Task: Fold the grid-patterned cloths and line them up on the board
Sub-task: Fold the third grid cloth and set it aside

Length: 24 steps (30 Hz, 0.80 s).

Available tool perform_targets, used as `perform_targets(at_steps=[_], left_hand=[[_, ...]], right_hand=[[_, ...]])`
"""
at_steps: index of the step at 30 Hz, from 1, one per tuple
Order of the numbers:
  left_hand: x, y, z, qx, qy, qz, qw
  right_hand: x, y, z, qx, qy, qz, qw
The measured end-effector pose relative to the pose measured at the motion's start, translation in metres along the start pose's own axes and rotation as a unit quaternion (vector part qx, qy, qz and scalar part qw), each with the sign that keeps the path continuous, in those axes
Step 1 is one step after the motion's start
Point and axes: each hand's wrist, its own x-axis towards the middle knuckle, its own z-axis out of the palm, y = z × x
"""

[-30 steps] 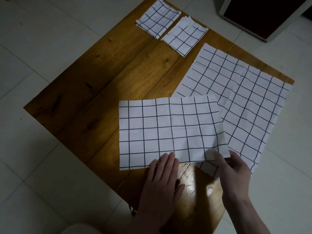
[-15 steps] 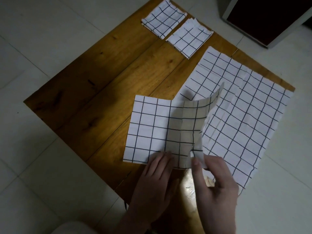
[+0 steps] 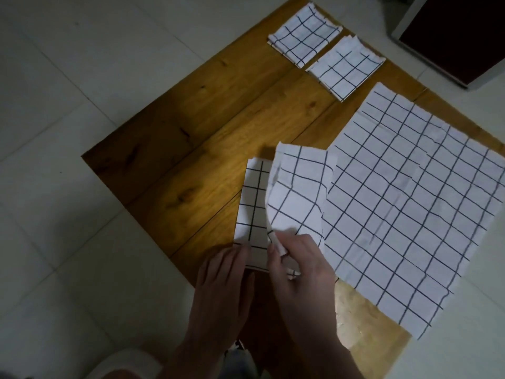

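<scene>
right hand [image 3: 297, 258] has carried the cloth [image 3: 295, 198] flap further over toward the left hand [image 3: 226, 272], pinching its near corner. left hand lies flat, fingers straight, pressing the cloth's near-left edge on the table [image 3: 191, 149]. unfolded cloth [image 3: 410, 203] just right of the hands, two folded cloths [image 3: 325, 47] far beyond them.

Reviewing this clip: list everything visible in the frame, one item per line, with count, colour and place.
Folded cloths: 2, white with black grid, side by side at board's far edge.
Half-folded cloth: 1, same pattern, near edge, flap raised.
Open cloth: 1, same pattern, flat on right.
Board: 1, brown wood, on pale tiled floor.
Dark framed panel: 1, top right.
Left hand: presses cloth's near edge.
Right hand: pinches the flap's corner.
</scene>
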Motion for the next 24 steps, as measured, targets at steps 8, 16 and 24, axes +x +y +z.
perform_targets(at_steps=[8, 16, 24], left_hand=[[0.005, 0.003, -0.010, -0.089, 0.018, -0.035, 0.995], [0.000, 0.000, -0.006, -0.067, 0.029, 0.000, 0.997], [0.003, 0.000, -0.008, 0.005, 0.011, 0.002, 1.000]], right_hand=[[-0.001, 0.024, 0.038, -0.084, -0.108, 0.011, 0.991], [-0.005, 0.033, 0.038, -0.084, -0.193, -0.017, 0.977], [0.009, 0.037, -0.013, -0.161, -0.131, -0.088, 0.974]])
